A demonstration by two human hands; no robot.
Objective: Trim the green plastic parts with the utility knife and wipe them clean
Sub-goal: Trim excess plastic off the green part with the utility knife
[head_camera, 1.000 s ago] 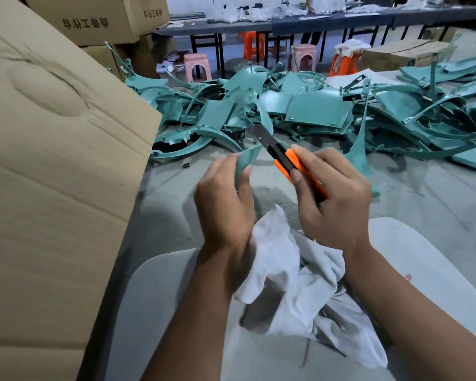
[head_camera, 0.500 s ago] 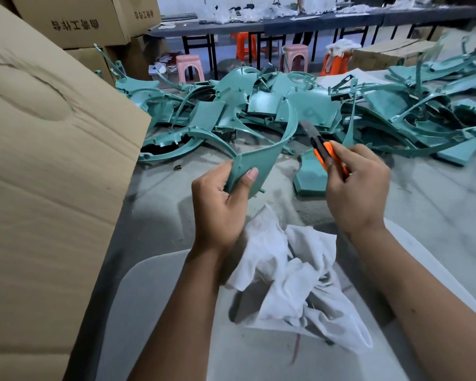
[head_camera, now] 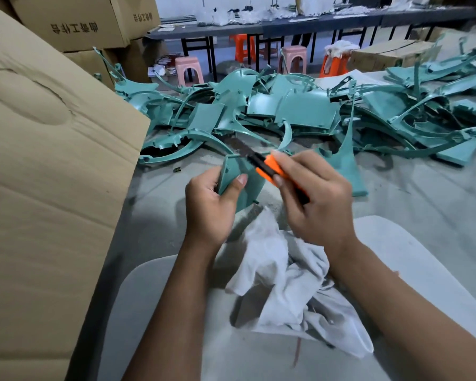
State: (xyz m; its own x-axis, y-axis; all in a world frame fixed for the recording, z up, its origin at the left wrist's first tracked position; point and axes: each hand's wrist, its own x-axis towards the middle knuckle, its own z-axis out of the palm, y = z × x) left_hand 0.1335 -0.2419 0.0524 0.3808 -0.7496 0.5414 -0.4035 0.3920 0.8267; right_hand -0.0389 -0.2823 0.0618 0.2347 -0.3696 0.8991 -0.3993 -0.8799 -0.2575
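While left hand (head_camera: 208, 207) grips green part (head_camera: 232, 177), right hand (head_camera: 318, 199) grips knife (head_camera: 267, 165)

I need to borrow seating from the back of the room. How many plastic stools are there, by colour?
Pink stools: 2
Orange stools: 2; the right one has white cloth piled on top
Total: 4 stools in view

Left hand (head_camera: 208, 204) curled in a grip, thumb pressed forward; right hand (head_camera: 312, 198) clenched close beside it, forefinger extended, both forearms bare and raised.
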